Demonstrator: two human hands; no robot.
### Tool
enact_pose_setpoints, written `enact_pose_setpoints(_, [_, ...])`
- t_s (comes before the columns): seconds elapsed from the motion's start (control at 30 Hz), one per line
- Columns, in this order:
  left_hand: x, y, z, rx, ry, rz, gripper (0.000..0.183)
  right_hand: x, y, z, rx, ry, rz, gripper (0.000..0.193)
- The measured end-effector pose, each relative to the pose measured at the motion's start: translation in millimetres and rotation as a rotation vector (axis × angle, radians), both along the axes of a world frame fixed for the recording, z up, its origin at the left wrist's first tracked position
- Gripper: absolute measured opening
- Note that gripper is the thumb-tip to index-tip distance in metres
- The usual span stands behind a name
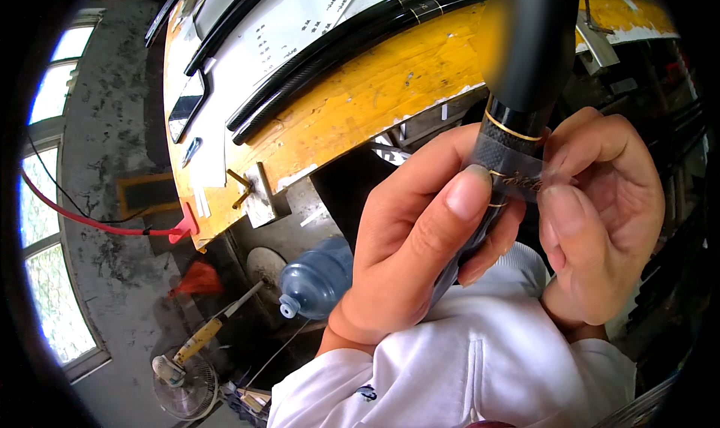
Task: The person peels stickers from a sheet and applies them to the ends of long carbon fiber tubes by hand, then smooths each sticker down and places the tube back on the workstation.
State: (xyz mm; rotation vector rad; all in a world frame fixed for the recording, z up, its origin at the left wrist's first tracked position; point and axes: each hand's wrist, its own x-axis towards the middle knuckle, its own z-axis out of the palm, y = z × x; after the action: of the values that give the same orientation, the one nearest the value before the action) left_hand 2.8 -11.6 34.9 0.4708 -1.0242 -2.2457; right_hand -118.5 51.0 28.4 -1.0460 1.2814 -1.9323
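Observation:
My left hand point(420, 240) is wrapped round a thick black carbon-fibre rod point(501, 144) with gold rings, its thumb pressing near the edge of a clear film strip. The rod slants up past my hands, and its blurred dark upper end point(536, 45) comes close to the camera. Across the rod lies the clear film strip point(525, 179), with gold lettering under or on it. My right hand point(604, 210) pinches the strip's right end between thumb and fingers. Whether the film sticks to the rod along its whole width I cannot tell.
Several similar black rods point(330, 57) lie on the yellow worktable point(375, 102) over white paper, beside a phone-like dark device point(187, 105). A metal clamp point(259, 195) sits at the table's edge. Below are a blue water bottle point(311, 282) and a fan point(187, 383).

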Motion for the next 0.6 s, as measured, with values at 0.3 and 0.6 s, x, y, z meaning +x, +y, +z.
enact_pose_setpoints(0.3, [-0.1,-4.4,-13.1,0.089,0.158,-0.032,0.050,-2.4,3.1,8.7,0.085,-0.049,0.054,0.016])
enact_pose_setpoints(0.6, [1.2,-2.4,-18.6,0.157,0.231,-0.041,0.053,11.8,-1.8,4.4,-0.013,-0.098,-0.046,0.015])
